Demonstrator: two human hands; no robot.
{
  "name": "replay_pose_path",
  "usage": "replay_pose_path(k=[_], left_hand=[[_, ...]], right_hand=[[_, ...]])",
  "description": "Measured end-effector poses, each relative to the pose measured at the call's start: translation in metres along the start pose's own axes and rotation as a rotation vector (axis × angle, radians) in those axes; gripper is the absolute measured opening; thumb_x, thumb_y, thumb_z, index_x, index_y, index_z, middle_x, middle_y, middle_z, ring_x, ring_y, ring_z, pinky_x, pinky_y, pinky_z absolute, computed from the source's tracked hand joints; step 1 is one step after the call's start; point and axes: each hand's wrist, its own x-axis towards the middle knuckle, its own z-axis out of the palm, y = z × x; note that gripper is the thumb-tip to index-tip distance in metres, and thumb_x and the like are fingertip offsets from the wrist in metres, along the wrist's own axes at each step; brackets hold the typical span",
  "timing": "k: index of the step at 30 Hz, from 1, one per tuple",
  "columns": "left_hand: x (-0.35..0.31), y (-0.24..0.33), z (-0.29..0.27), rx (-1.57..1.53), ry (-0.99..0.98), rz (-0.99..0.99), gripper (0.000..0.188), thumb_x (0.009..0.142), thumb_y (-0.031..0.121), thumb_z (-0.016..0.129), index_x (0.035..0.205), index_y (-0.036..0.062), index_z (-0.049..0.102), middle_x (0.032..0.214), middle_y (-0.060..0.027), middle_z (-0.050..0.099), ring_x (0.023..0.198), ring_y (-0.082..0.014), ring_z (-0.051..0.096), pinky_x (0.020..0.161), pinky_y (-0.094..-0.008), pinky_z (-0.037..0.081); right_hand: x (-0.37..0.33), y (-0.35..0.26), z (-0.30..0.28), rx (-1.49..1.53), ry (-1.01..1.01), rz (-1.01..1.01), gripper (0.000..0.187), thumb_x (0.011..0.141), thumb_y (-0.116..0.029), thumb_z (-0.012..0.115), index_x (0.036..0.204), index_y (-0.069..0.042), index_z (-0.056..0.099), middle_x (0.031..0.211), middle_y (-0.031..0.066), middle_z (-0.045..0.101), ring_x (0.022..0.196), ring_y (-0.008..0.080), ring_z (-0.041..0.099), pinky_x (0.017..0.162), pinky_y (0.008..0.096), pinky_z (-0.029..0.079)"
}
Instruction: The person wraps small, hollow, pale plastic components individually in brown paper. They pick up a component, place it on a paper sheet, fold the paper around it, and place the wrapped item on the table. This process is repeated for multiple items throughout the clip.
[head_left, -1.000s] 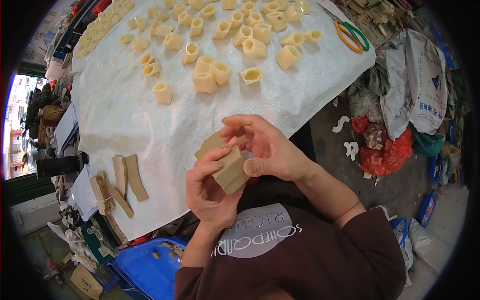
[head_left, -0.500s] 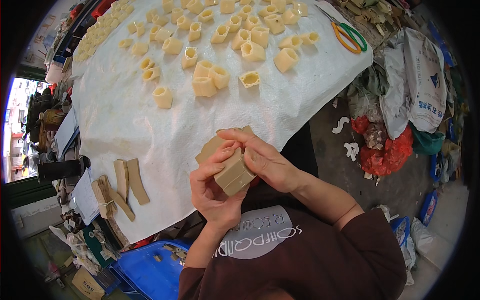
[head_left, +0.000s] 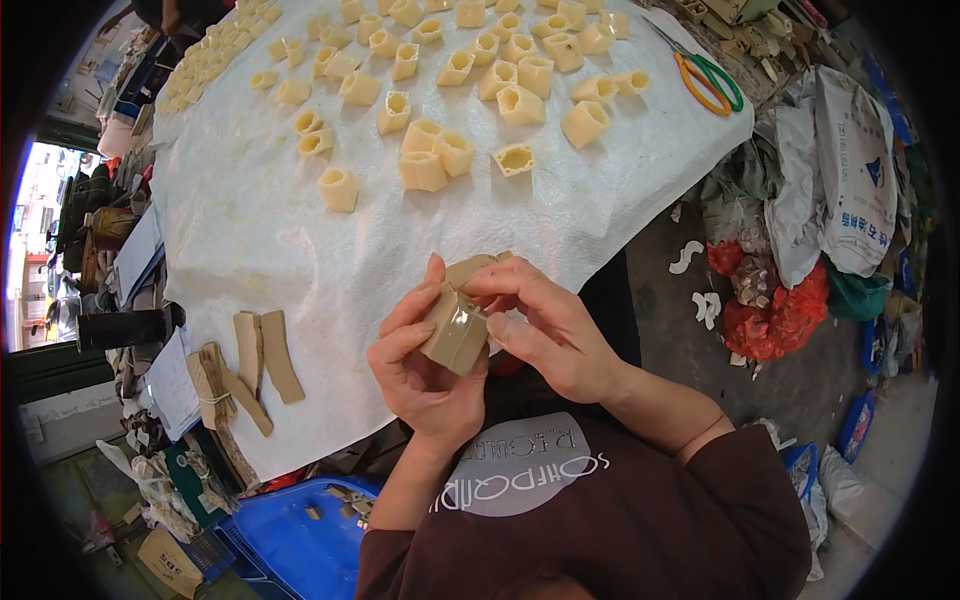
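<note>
In front of my chest, a tan block (head_left: 453, 345) with flat faces and a shiny spot on top rests tilted in my left hand (head_left: 425, 395). The fingers of that hand wrap its left side and underside. My right hand (head_left: 565, 345) pinches at the block's upper right edge with curled fingers and thumb. A flat tan piece (head_left: 475, 266) juts out behind the block, partly hidden by both hands; whether it is joined to the block I cannot tell.
Several hollow pale-yellow pieces (head_left: 424, 172) stand across the white-covered table (head_left: 270, 240). Scissors (head_left: 710, 80) with orange and green handles lie at its far right. Tan strips (head_left: 281, 355) lie at the left, above a blue tub (head_left: 300, 540). Red bags (head_left: 775, 325) sit on the right.
The block has tilted and shifted slightly up and left. My right hand has loosened from over its top, its fingers now more spread along the edge. The view has shifted a little.
</note>
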Motion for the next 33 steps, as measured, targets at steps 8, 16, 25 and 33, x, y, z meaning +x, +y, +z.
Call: replay_pose_path(k=[8,16,25,33], left_hand=[[-0.003,-0.009,0.005,0.012,-0.093,0.102,0.048,0.073,-0.010,0.063,0.104,0.0088,0.032,0.124,-0.0239,0.041,0.120,-0.0414,0.038,0.097,-0.0455,0.039],[-0.008,-0.017,0.006,0.064,-0.090,0.125,0.050,0.072,-0.012,0.062,0.106,0.0092,0.031,0.123,-0.0260,0.041,0.116,-0.0391,0.044,0.094,-0.0447,0.041],[-0.009,-0.022,0.006,0.150,-0.028,0.157,0.047,0.074,-0.007,0.063,0.107,0.0075,0.033,0.121,-0.0252,0.043,0.110,-0.0371,0.049,0.087,-0.0428,0.046],[-0.010,-0.024,0.004,0.167,0.000,0.108,0.045,0.074,-0.006,0.063,0.105,0.0059,0.033,0.121,-0.0256,0.043,0.112,-0.0349,0.048,0.089,-0.0402,0.046]], right_hand=[[-0.001,0.003,0.003,0.251,0.028,0.184,0.024,0.084,-0.006,0.048,0.107,0.000,0.052,0.109,0.0069,0.045,0.093,0.0122,0.047,0.079,0.0276,0.042],[-0.004,-0.001,0.011,0.145,0.084,0.236,0.024,0.082,-0.004,0.047,0.105,0.000,0.050,0.110,0.0080,0.041,0.094,0.0133,0.044,0.080,0.0270,0.040],[-0.009,0.005,0.021,-0.025,0.076,0.101,0.040,0.079,-0.007,0.051,0.117,0.002,0.042,0.113,0.0142,0.038,0.106,0.0225,0.040,0.087,0.0317,0.037],[-0.010,0.003,0.026,-0.109,0.065,0.141,0.049,0.078,-0.008,0.054,0.122,0.003,0.038,0.116,0.0164,0.035,0.111,0.0261,0.039,0.094,0.0348,0.034]])
